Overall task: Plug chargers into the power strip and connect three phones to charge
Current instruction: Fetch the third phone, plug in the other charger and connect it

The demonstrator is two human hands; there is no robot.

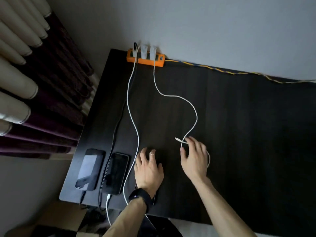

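Fingers of the right hand (194, 158) pinch a white cable (191, 106) just behind its loose plug (177, 139), while the left hand (148, 170) lies spread, fingers open, over a dark phone (154, 196) on the table (239, 125).

Two bare forearms enter from the bottom edge, no sleeves visible. Left hand (148, 170) has a thin silver ring (152, 154) on one finger. Left wrist carries a black band (141, 197) with a rounded dark face and a small pale dot on it; strap is plain, matte, wide. Right hand (194, 159) and right wrist are bare, no jewellery or watch. Nails short, unpainted as far as can be told.
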